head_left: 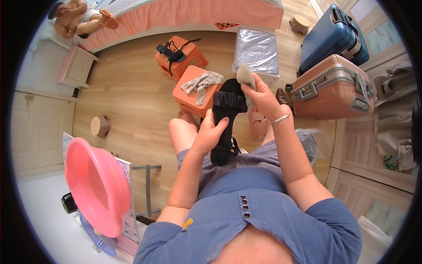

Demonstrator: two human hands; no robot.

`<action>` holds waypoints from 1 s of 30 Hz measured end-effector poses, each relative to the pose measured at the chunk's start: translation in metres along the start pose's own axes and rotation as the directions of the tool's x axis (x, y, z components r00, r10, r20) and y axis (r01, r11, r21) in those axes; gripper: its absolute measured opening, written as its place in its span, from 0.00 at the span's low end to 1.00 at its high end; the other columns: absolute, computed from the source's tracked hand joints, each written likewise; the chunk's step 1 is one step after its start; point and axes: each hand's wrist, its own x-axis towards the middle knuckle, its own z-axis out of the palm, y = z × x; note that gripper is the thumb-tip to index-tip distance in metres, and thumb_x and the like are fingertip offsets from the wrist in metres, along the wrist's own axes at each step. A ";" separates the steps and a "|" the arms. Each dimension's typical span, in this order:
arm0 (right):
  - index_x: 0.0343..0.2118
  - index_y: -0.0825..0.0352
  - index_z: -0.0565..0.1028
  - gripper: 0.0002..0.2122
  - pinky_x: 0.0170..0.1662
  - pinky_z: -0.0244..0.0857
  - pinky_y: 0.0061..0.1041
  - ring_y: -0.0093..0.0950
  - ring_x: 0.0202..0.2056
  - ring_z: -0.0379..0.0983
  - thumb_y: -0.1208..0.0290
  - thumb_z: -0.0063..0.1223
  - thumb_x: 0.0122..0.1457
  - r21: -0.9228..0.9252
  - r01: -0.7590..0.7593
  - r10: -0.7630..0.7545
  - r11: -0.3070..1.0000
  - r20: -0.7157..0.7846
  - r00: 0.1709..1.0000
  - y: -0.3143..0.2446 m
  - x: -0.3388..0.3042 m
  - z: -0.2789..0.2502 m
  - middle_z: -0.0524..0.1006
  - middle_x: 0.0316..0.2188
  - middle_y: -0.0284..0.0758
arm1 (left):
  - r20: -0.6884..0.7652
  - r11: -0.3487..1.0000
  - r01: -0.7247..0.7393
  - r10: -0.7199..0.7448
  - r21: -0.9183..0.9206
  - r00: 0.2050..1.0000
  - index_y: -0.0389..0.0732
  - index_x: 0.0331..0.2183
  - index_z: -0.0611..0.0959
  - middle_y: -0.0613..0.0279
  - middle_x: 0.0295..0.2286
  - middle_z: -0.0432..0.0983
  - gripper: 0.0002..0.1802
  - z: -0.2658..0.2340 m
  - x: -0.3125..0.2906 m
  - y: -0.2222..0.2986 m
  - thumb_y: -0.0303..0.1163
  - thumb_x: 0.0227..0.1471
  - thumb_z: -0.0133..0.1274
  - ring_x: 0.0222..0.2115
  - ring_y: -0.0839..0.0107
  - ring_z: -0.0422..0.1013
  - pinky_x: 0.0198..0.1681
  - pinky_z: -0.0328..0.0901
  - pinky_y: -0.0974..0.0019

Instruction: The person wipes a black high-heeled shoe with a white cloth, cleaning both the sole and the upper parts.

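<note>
My left hand (210, 134) is closed around the middle of a black sandal (226, 104), thumb on the insole. The sandal is held above my lap, toe pointing away from me and heel toward me. A wide gathered strap crosses it near the toe. Pinched in my right hand (263, 97) is a crumpled pale cloth (245, 77), beside the sandal's toe at its right edge. Whether the cloth touches the sandal, I cannot tell. Another black sandal (172, 53) with long straps lies on the farther orange stool (165, 66).
A greyish rag (203, 82) drapes over the nearer orange stool (187, 97). Beyond stands a plastic-wrapped box (256, 50). Pink (327, 90) and blue (332, 39) suitcases stand right, a pink basin (83, 176) left. A person (79, 20) is on the bed (184, 20).
</note>
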 end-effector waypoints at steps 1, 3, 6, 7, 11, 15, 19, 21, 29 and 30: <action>0.40 0.67 0.67 0.10 0.35 0.59 0.14 0.14 0.34 0.62 0.74 0.46 0.54 0.000 -0.003 0.003 1.000 -0.005 1.000 -0.004 -0.002 -0.002 0.69 0.31 0.26 | 0.003 1.000 0.004 -0.004 -0.001 1.000 0.35 0.40 0.64 0.60 0.26 0.69 0.15 0.002 -0.001 0.004 0.28 0.49 0.46 0.22 0.76 0.68 0.24 0.66 0.74; 0.42 0.66 0.67 0.13 0.35 0.59 0.14 0.13 0.33 0.61 0.73 0.47 0.53 -0.253 0.000 0.024 0.968 0.095 0.995 -0.009 -0.004 -0.005 0.68 0.30 0.23 | 0.025 0.994 0.085 -0.083 -0.070 0.996 0.36 0.39 0.64 0.60 0.25 0.69 0.15 0.005 -0.004 0.014 0.28 0.49 0.46 0.22 0.76 0.68 0.23 0.65 0.74; 0.36 0.70 0.70 0.10 0.35 0.59 0.17 0.17 0.31 0.62 0.71 0.49 0.53 -0.322 0.059 -0.089 0.945 -0.079 0.993 0.001 0.001 -0.014 0.69 0.28 0.29 | 0.021 0.981 0.168 -0.167 -0.091 0.986 0.36 0.38 0.64 0.60 0.24 0.69 0.14 0.003 -0.001 0.014 0.29 0.49 0.46 0.22 0.75 0.68 0.23 0.66 0.74; 0.34 0.71 0.70 0.10 0.34 0.59 0.19 0.19 0.29 0.63 0.70 0.49 0.53 -0.443 0.100 -0.207 0.891 -0.200 0.958 0.006 0.004 -0.021 0.69 0.27 0.32 | 0.020 0.982 0.167 -0.166 -0.091 0.986 0.36 0.38 0.64 0.60 0.24 0.69 0.14 0.003 0.002 0.012 0.29 0.49 0.46 0.22 0.75 0.68 0.23 0.66 0.74; 0.33 0.72 0.71 0.13 0.34 0.59 0.24 0.29 0.28 0.63 0.64 0.45 0.55 -0.588 0.179 -0.348 0.789 -0.188 0.918 -0.012 -0.016 -0.010 0.67 0.26 0.39 | -0.046 0.967 0.192 -0.202 -0.165 0.978 0.36 0.37 0.65 0.59 0.24 0.70 0.13 -0.002 0.007 0.003 0.26 0.47 0.45 0.22 0.74 0.69 0.25 0.67 0.73; 0.39 0.66 0.71 0.12 0.39 0.59 0.36 0.41 0.37 0.62 0.69 0.43 0.53 -0.761 0.472 -0.435 0.444 0.277 0.857 -0.002 -0.046 0.025 0.65 0.35 0.46 | -0.009 0.905 0.188 -0.207 -0.381 0.978 0.38 0.39 0.63 0.60 0.28 0.68 0.16 -0.003 0.012 0.005 0.29 0.45 0.43 0.27 0.74 0.68 0.30 0.67 0.69; 0.40 0.60 0.70 0.12 0.37 0.60 0.36 0.41 0.35 0.63 0.68 0.43 0.52 -0.844 0.316 -0.265 0.433 0.215 0.940 0.027 -0.052 0.037 0.66 0.32 0.45 | -0.118 0.884 0.092 -0.163 -0.458 0.980 0.39 0.40 0.64 0.59 0.34 0.67 0.19 0.009 0.014 -0.001 0.44 0.55 0.37 0.33 0.73 0.66 0.36 0.65 0.71; 0.40 0.59 0.71 0.12 0.36 0.61 0.36 0.41 0.34 0.63 0.68 0.44 0.51 -0.866 0.298 -0.227 0.402 0.221 0.949 0.024 -0.052 0.040 0.66 0.30 0.43 | -0.169 0.941 0.037 -0.099 -0.335 0.981 0.37 0.39 0.62 0.56 0.35 0.66 0.25 0.008 0.013 -0.012 0.51 0.54 0.33 0.36 0.72 0.66 0.37 0.63 0.72; 0.32 0.64 0.70 0.10 0.30 0.65 0.33 0.37 0.31 0.68 0.68 0.47 0.45 -0.990 0.137 -0.086 0.032 0.134 0.987 0.021 -0.026 0.042 0.68 0.28 0.42 | -0.116 0.895 -0.095 0.161 0.435 0.980 0.30 0.31 0.56 0.48 0.20 0.65 0.37 0.014 0.009 -0.023 0.61 0.45 0.42 0.21 0.67 0.62 0.29 0.61 0.65; 0.31 0.63 0.70 0.10 0.30 0.65 0.34 0.38 0.30 0.69 0.68 0.46 0.45 -0.978 0.181 -0.056 0.099 0.176 0.983 0.021 -0.025 0.041 0.68 0.27 0.43 | -0.125 0.899 -0.093 0.161 0.428 0.979 0.30 0.31 0.56 0.48 0.21 0.65 0.37 0.013 0.007 -0.023 0.60 0.45 0.42 0.22 0.67 0.63 0.29 0.62 0.66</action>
